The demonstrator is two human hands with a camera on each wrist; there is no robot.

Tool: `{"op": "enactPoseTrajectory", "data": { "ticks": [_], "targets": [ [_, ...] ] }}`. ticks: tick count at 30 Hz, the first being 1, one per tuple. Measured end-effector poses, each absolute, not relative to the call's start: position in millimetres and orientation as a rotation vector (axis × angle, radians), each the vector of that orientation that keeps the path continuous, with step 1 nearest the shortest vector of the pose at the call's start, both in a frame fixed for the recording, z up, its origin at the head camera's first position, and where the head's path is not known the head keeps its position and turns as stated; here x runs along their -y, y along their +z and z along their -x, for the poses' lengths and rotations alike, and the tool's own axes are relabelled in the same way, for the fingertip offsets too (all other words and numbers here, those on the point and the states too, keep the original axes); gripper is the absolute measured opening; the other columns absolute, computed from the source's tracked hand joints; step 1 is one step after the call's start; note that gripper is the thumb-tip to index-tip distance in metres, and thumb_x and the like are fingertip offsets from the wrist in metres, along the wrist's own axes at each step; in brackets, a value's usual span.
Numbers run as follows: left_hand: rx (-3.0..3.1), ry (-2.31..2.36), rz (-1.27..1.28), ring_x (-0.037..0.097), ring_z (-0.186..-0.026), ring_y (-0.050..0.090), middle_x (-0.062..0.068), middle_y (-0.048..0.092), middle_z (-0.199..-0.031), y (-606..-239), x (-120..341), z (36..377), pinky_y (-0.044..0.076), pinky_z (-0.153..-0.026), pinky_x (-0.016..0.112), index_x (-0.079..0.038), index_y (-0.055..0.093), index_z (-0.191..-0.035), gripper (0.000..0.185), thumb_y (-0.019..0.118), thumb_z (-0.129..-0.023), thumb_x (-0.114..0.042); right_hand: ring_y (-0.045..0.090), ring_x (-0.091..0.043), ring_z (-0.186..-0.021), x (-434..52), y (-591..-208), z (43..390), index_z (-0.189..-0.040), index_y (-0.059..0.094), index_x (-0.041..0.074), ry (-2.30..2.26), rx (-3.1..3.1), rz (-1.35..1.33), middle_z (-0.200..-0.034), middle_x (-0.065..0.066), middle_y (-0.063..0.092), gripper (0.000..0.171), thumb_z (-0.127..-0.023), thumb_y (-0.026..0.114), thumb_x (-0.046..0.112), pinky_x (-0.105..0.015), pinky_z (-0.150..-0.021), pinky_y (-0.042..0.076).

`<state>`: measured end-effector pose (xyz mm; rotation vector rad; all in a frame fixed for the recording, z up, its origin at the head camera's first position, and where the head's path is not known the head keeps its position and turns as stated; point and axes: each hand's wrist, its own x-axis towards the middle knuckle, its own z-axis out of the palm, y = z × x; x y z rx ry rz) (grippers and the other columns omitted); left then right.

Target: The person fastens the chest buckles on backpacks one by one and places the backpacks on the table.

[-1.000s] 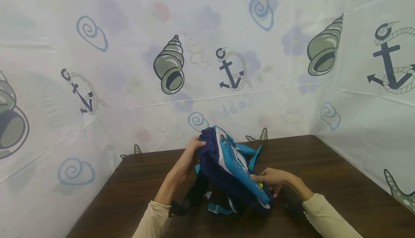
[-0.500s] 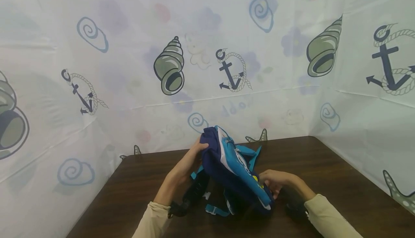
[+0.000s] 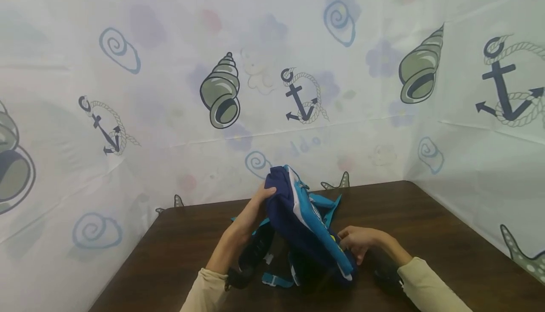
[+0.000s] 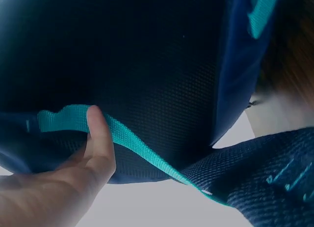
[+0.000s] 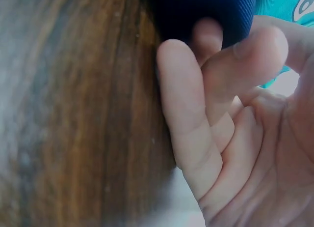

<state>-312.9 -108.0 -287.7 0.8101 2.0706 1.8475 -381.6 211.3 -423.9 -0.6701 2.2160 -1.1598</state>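
Observation:
A small navy and blue backpack point(image 3: 285, 208) leans tilted on the dark wooden table, its blue front panel point(image 3: 320, 229) facing right. My left hand point(image 3: 258, 202) grips its upper left end; in the left wrist view the thumb point(image 4: 99, 131) lies over a teal webbing strap point(image 4: 140, 147) against the dark mesh back. At the lower right end, my right hand point(image 3: 361, 239) holds the bottom edge with bent fingers. The right wrist view has those fingers point(image 5: 184, 89) at the navy fabric point(image 5: 206, 13), close beside the tabletop. The front panel's print is mostly turned from view.
Teal straps point(image 3: 328, 203) stick out behind the backpack, and a strap end with a buckle point(image 3: 276, 280) lies on the table point(image 3: 187, 236) in front. A white curtain point(image 3: 170, 66) printed with shells and anchors stands around the table's back and sides.
The backpack has turned slightly, its front panel now facing further right. My right index finger, earlier extended over the yellow detail on the front, has drawn back and bent at the lower edge.

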Motion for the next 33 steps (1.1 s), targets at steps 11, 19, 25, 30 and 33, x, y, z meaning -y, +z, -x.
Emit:
{"op": "enactPoseTrajectory", "data": {
  "ticks": [11, 19, 25, 30, 33],
  "targets": [
    [-2.119, 1.909, -0.797, 0.019, -0.135, 0.015, -0.011, 0.011, -0.147, -295.0, 90.7, 330.3, 0.011, -0.109, 0.053, -0.039, 0.008, -0.139, 0.062, 0.037, -0.087, -0.057, 0.054, -0.010, -0.045, -205.3, -425.0, 379.0, -0.106, 0.058, 0.006, -1.169, -2.208, 0.661, -0.080, -0.011, 0.064, 0.023, -0.086, 0.050, 0.014, -0.026, -0.046, 0.051],
    [-2.152, 1.917, -0.822, 0.017, -0.135, 0.014, -0.014, 0.008, -0.147, -289.0, 82.8, 326.9, 0.012, -0.109, 0.052, -0.040, 0.008, -0.140, 0.065, 0.036, -0.086, -0.062, 0.054, -0.010, -0.041, -193.4, -422.4, 374.4, -0.106, 0.058, 0.008, -1.143, -2.251, 0.643, -0.071, -0.010, 0.063, 0.024, -0.085, 0.050, 0.013, -0.024, -0.041, 0.048],
    [-2.193, 1.892, -0.821, 0.019, -0.136, 0.010, -0.013, 0.004, -0.149, -287.3, 79.4, 326.9, 0.010, -0.108, 0.055, -0.040, 0.005, -0.140, 0.064, 0.033, -0.087, -0.061, 0.054, -0.011, -0.041, -188.4, -419.4, 368.6, -0.108, 0.055, 0.006, -1.125, -2.277, 0.648, -0.062, -0.008, 0.061, 0.025, -0.084, 0.049, 0.011, -0.027, -0.043, 0.050],
    [-2.233, 1.904, -0.813, 0.014, -0.137, 0.002, -0.016, 0.003, -0.149, -286.4, 74.9, 326.3, 0.001, -0.109, 0.055, -0.041, 0.005, -0.140, 0.064, 0.032, -0.086, -0.063, 0.051, -0.011, -0.042, -184.1, -420.4, 366.8, -0.102, 0.056, 0.008, -1.078, -2.339, 0.623, -0.058, -0.005, 0.056, 0.020, -0.083, 0.049, 0.011, -0.028, -0.042, 0.049],
    [-2.251, 1.927, -0.795, 0.012, -0.137, 0.005, -0.018, 0.005, -0.148, -285.1, 71.5, 325.6, 0.001, -0.109, 0.053, -0.043, 0.007, -0.139, 0.064, 0.033, -0.084, -0.066, 0.049, -0.011, -0.042, -179.6, -419.4, 365.6, -0.092, 0.058, 0.008, -1.058, -2.357, 0.613, -0.057, -0.004, 0.054, 0.013, -0.082, 0.050, 0.011, -0.027, -0.042, 0.049]
  ]
}}
